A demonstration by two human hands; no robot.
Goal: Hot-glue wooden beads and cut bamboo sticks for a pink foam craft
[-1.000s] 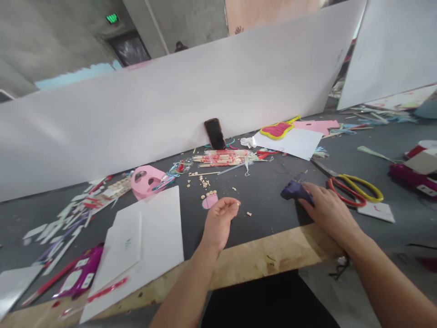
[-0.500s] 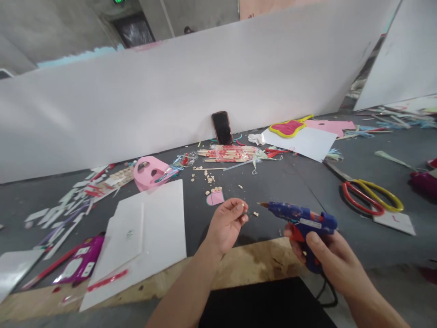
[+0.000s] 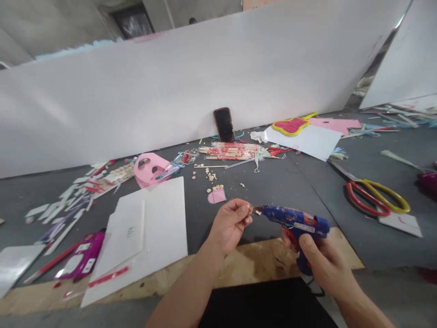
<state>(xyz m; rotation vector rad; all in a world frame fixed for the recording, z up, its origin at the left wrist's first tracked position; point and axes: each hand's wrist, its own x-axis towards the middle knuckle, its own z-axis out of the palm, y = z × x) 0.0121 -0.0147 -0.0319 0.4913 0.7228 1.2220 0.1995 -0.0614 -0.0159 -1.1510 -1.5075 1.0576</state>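
My right hand (image 3: 322, 259) is wrapped round the handle of a blue hot glue gun (image 3: 290, 218), its nozzle pointing left. The nozzle tip meets the fingertips of my left hand (image 3: 234, 223), which pinch a tiny pale piece (image 3: 249, 208) mostly hidden by the fingers. Whether the tip touches that piece, I cannot tell. Just beyond my left hand lies a small pink rounded patch (image 3: 217, 196) with a dark outline and several little beige pieces (image 3: 215, 187) along its far edge. Another small pale piece (image 3: 258, 212) lies on the table under the nozzle.
Loose beige bits (image 3: 210, 175) lie in front of a bundle of wrapped sticks (image 3: 234, 150) and a leaning phone (image 3: 224, 125). White boards (image 3: 164, 223) lie to the left, with a pink mask-like cutout (image 3: 153, 169) behind. Large scissors (image 3: 378, 198) rest at the right.
My right hand has brought the glue gun left, so its nozzle is now at my left fingertips. My left hand still pinches, nearly in place. The view has shifted slightly.
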